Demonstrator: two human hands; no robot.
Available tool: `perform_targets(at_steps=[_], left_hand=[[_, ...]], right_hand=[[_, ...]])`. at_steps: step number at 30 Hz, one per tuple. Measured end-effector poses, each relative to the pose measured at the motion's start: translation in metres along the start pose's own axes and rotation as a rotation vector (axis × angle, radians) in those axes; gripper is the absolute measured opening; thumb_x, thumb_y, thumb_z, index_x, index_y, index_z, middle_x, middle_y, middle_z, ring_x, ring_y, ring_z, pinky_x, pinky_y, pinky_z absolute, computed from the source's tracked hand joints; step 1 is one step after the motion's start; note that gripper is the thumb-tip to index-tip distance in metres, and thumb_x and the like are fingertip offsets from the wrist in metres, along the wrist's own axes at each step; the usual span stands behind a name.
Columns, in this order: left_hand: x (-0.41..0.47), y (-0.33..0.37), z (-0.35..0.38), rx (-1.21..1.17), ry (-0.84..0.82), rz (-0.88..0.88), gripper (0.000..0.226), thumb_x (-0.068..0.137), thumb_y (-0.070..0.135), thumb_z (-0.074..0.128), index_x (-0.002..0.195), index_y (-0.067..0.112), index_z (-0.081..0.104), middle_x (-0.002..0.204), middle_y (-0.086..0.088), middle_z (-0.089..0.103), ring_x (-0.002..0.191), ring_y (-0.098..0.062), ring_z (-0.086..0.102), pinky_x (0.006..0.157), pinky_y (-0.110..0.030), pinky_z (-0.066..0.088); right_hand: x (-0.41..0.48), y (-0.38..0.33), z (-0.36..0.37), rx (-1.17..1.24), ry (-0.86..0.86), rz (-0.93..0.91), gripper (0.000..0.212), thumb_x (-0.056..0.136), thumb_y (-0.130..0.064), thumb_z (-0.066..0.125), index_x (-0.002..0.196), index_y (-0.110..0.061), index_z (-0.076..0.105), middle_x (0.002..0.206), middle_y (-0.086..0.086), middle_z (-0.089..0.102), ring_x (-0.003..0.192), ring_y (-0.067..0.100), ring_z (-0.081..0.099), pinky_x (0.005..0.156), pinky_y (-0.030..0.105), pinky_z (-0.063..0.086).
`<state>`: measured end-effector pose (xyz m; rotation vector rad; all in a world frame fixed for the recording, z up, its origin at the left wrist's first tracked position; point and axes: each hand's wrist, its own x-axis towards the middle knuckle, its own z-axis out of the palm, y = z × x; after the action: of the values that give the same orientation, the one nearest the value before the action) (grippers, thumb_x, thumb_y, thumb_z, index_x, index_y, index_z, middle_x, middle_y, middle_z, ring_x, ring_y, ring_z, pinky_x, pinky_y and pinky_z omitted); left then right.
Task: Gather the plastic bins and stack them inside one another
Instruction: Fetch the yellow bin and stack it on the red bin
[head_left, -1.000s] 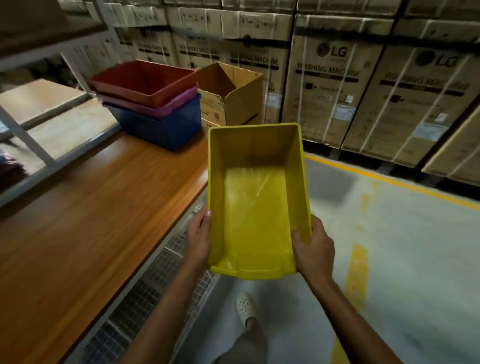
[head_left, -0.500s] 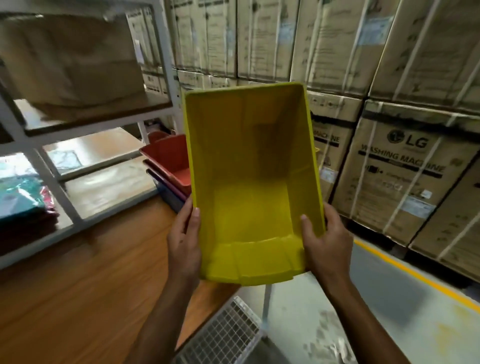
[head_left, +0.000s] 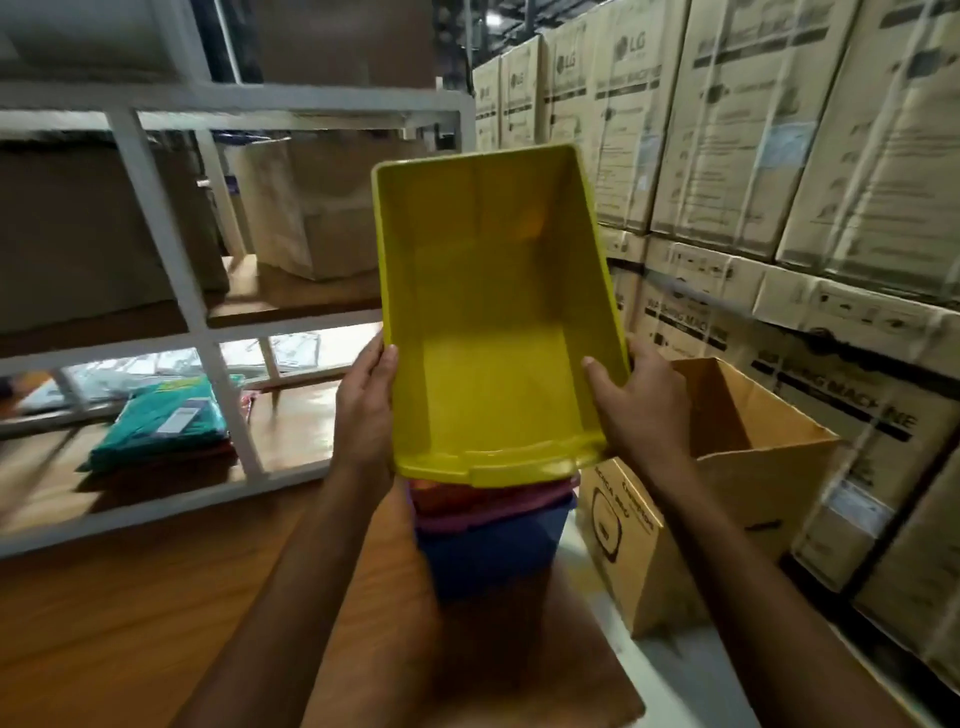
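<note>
A yellow plastic bin (head_left: 493, 322) fills the middle of the head view, tilted with its open side toward me. My left hand (head_left: 366, 400) grips its left rim and my right hand (head_left: 641, 410) grips its right rim. Directly under its near edge stands a nested stack on the wooden table (head_left: 130, 613): a red bin (head_left: 441, 493) on top, a purple bin (head_left: 467, 517) under it, and a blue bin (head_left: 493, 556) at the bottom. The yellow bin hides most of the stack, and I cannot tell whether it touches the red bin.
An open cardboard box (head_left: 727, 467) stands right of the stack at the table's end. White metal shelving (head_left: 171, 270) runs along the left, holding cartons and folded green cloth (head_left: 161, 421). Stacked washing-machine cartons (head_left: 779, 182) wall off the right side.
I have carried the yellow bin forward to the stack; the red, purple and blue bins, earlier to its left, now sit right beneath its near edge. Both hands keep their grip.
</note>
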<state>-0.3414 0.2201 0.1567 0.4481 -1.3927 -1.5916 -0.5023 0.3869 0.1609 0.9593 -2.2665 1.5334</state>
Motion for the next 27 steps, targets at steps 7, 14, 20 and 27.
perform_targets(at_steps=[7,14,20,27], left_hand=[[0.034,-0.017,0.021,0.057,0.196,-0.092,0.026,0.104,0.025,0.044,0.113,0.020,0.067,0.095,0.000,0.077,0.080,-0.012,0.074,0.065,-0.027,0.060],[0.045,-0.049,0.009,0.142,0.214,-0.378,0.018,0.100,0.030,0.052,0.102,0.018,0.066,0.093,-0.005,0.077,0.092,-0.025,0.070,0.083,-0.040,0.055],[0.052,-0.069,-0.011,0.256,0.226,-0.453,0.033,0.098,0.034,0.056,0.121,0.014,0.066,0.117,-0.014,0.071,0.102,-0.030,0.070,0.090,-0.045,0.055],[0.085,-0.066,0.003,0.947,0.108,-0.147,0.057,0.100,0.040,0.049,0.151,0.019,0.034,0.151,0.000,0.041,0.136,-0.027,0.042,0.102,-0.041,0.041]], right_hand=[[0.079,0.028,0.035,-0.060,-0.254,0.013,0.032,0.090,-0.042,0.060,0.110,-0.018,0.062,0.089,-0.001,0.061,0.091,0.028,0.064,0.072,0.034,0.047],[0.095,0.062,0.071,-0.101,-0.594,0.081,0.058,0.084,-0.048,0.064,0.132,-0.021,0.046,0.119,0.008,0.066,0.108,0.031,0.062,0.086,0.039,0.051],[0.090,0.076,0.090,-0.248,-0.733,0.096,0.060,0.085,-0.057,0.058,0.132,-0.020,0.048,0.119,0.006,0.065,0.103,0.027,0.064,0.089,0.046,0.053],[0.109,0.070,0.099,-0.417,-0.708,-0.164,0.070,0.086,-0.062,0.057,0.142,-0.022,0.043,0.139,0.010,0.047,0.124,0.031,0.050,0.097,0.048,0.050]])
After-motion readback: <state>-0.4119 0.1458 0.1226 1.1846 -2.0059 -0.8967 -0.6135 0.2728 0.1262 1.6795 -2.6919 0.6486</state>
